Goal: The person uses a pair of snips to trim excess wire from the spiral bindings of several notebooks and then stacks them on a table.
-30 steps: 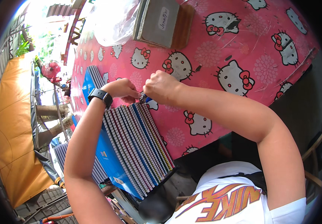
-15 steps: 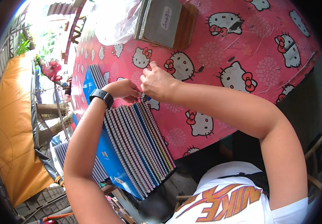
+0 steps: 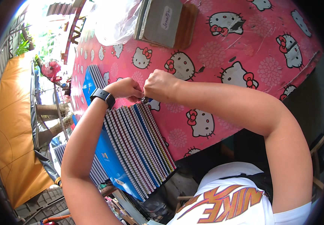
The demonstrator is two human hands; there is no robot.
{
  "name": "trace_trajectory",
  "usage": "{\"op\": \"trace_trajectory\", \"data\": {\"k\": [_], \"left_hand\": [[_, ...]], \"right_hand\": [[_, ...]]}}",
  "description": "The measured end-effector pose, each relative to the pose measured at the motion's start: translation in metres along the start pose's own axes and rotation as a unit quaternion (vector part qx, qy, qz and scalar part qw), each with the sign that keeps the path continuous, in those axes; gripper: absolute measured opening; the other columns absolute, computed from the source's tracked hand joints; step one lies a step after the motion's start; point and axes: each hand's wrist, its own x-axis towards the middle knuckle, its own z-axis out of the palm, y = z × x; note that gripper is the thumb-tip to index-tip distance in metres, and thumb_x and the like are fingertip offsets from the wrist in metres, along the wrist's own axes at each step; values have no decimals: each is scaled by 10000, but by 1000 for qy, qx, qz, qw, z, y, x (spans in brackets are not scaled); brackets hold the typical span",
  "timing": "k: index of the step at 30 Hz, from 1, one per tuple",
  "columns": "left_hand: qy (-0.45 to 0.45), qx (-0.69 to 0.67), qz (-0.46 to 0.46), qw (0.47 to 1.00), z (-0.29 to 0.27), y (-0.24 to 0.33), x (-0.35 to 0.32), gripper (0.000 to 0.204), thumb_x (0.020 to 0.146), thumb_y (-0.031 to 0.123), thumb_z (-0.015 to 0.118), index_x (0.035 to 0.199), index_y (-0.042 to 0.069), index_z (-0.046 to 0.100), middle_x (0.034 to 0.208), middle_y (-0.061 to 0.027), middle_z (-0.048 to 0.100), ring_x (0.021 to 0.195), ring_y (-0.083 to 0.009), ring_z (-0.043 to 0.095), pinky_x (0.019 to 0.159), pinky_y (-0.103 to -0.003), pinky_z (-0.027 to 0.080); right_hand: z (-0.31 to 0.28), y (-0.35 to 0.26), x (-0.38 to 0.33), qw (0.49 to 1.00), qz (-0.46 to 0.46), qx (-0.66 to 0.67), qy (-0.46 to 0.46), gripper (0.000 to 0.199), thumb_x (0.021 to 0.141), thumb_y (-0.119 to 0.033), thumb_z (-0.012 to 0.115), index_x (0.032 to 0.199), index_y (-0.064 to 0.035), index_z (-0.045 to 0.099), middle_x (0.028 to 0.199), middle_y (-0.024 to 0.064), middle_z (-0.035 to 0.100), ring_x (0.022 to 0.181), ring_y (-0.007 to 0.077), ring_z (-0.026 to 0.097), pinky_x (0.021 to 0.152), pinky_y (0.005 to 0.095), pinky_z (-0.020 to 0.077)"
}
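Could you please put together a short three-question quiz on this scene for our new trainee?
1. True or false: the left hand wears a dark wristwatch at its wrist.
2. Where do both hands meet? A) on the clear plastic bag B) at the far end of the fanned spiral notebooks C) on the grey box
3. What colour is the tablecloth?

Key: 1 true; 2 B; 3 pink, with cartoon cats. The right hand pinches something small; too small to tell.

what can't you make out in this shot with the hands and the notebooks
- Head view: the small dark thing pinched between left hand and right hand; curled fingers hide it.
- Lower ends of the spiral notebooks: covered by the left forearm.
- Plastic bag: washed out by glare.
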Motion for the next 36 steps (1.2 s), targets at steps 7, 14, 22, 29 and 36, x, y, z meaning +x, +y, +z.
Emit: {"op": "trace_trajectory", "data": {"k": [7,14,22,29,36], "left_hand": [[5,-38,-61,997,-2,-5,1,219,851,160,611,977,-17,632,834,-87,675,731,-162,666,694,-273,550],[-14,13,-10,1000,4,-4,3,257,857,192,622,1000,-21,630,858,-104,683,731,-164,668,682,-266,550],[19,75,65,995,8,5,3,253,810,209,639,893,-30,630,756,-109,676,663,-168,666,636,-278,532],[48,88,62,993,6,15,5,239,802,189,639,857,-43,627,725,-121,667,645,-178,669,610,-283,530],[72,106,87,988,8,9,1,271,836,242,648,845,-28,619,681,-89,655,607,-158,651,578,-280,524]], "right_hand": [[-13,-4,3,989,23,-139,-45,180,809,-199,583,918,-88,673,917,51,629,957,209,583,895,448,404],[-4,-16,10,981,4,-178,-74,292,841,-237,573,1081,-82,633,996,62,601,1037,219,535,988,515,333],[-10,-19,10,985,10,-129,-113,212,835,-234,572,972,-113,681,893,35,652,910,209,599,867,437,426],[-9,-10,8,995,13,-53,-85,143,808,-200,588,843,-119,700,845,38,679,848,209,640,774,398,474],[-13,10,-39,995,53,-65,55,96,767,-160,593,832,-95,624,829,36,620,849,207,590,748,370,438]]}}
